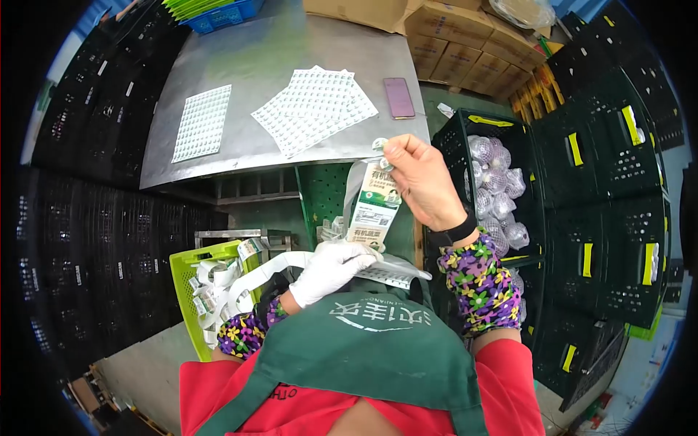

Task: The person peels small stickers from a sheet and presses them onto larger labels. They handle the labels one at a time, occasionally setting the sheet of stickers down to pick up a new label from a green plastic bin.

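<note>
A strip of printed labels [376,201], green and white, hangs between my two hands. My left hand [332,271], in a white glove, is closed on the strip's lower end, near my apron. Above it, my bare right hand [422,178] pinches small round stickers [380,144] between thumb and fingertips, beside the top of the strip. A white label band [265,272] runs from my left hand to a lime-green crate [190,280] full of curled labels. Part of a sticker sheet [389,275] shows below my left hand.
Sticker sheets [316,109], another sheet [202,123] and a purple phone [399,98] lie on the metal table [247,43]. A dark crate [454,138] with wrapped round produce [498,185] stands right. Black crates [87,247] are stacked left; cardboard boxes [458,43] sit behind.
</note>
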Demonstrator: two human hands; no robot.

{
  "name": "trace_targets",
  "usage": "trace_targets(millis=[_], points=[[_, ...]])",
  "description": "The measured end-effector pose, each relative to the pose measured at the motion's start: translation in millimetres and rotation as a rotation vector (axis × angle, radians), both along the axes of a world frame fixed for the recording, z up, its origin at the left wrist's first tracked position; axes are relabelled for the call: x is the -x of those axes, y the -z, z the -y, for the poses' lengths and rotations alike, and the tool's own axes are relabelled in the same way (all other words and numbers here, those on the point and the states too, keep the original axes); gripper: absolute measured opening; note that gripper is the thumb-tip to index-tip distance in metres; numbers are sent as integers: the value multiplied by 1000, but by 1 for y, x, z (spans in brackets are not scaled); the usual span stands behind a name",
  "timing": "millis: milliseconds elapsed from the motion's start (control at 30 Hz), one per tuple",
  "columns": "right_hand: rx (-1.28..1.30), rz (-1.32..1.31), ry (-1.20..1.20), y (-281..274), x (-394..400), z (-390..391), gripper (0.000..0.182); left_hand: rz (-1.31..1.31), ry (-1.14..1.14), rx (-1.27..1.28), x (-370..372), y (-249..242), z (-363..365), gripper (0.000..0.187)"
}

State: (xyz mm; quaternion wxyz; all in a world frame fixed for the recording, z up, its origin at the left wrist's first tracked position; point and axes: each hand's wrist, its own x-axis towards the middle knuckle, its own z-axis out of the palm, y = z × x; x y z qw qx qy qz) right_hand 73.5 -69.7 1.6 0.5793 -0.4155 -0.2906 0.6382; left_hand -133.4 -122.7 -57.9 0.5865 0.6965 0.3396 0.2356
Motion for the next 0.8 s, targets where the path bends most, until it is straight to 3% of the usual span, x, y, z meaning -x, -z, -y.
trace_targets(millis=[533, 667, 800], points=[[-28, 19, 57, 12, -4, -17, 10, 67, 4, 74, 2, -11, 2, 18], [-39, -90, -35, 13, -9, -21, 10, 46, 7, 57, 0, -11, 3, 18], [6, 119, 47, -3, 2, -13, 9, -11, -59, 113, 0, -18, 5, 19]])
